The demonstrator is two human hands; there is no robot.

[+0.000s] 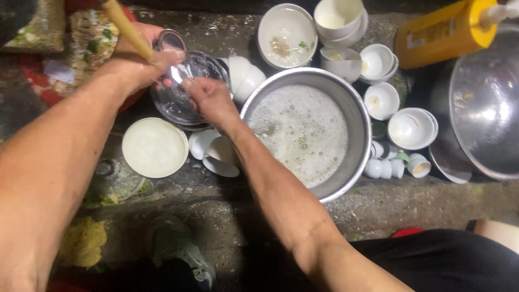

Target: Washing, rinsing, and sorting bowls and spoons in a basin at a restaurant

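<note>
Clear glass cup [174, 57] sits pinched in the curled fingers of the left hand [138, 62], while the right hand [208, 97] closes its fingertips on its rim, just left of the round steel basin of soapy water [346, 108]. White ceramic bowls [378, 81] crowd the wet, gritty concrete floor [389, 203] around that basin.

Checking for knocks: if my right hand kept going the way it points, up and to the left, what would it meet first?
Probably the small clear glass that the left hand holds; the right hand already touches it, though depth is unclear.
</note>
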